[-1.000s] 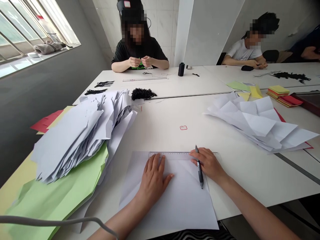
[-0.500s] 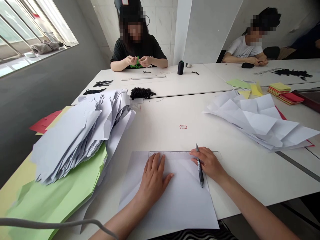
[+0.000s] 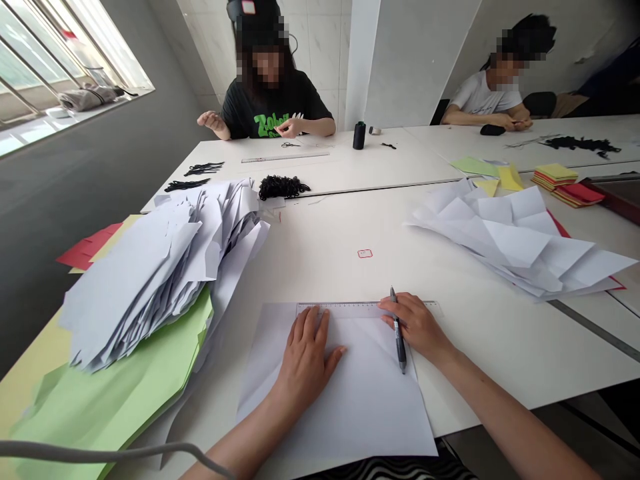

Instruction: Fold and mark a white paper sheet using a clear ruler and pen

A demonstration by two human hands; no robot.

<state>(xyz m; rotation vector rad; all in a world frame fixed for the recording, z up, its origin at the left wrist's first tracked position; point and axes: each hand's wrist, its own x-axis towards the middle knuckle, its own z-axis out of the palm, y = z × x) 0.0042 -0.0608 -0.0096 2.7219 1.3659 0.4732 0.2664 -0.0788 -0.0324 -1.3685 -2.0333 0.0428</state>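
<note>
Craft workroom: co-workers [image 3: 280,100] are sitting at joined white tabletop [image 3: 310,260], which is carrying paper stack [image 3: 130,280], thread spool [image 3: 359,136], black cord bundle [image 3: 284,187].

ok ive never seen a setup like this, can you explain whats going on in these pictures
No machine here: these are a person's two bare hands, seen from one camera worn on that person's head, looking forward and down. The left hand rests on a white paper sheet, fingertips on a clear straight plastic ruler. The right hand holds a slim dark pen, its fingers at the ruler too. A heap of white paper and light green sheets lie left on the white table, creased white sheets right.
</note>
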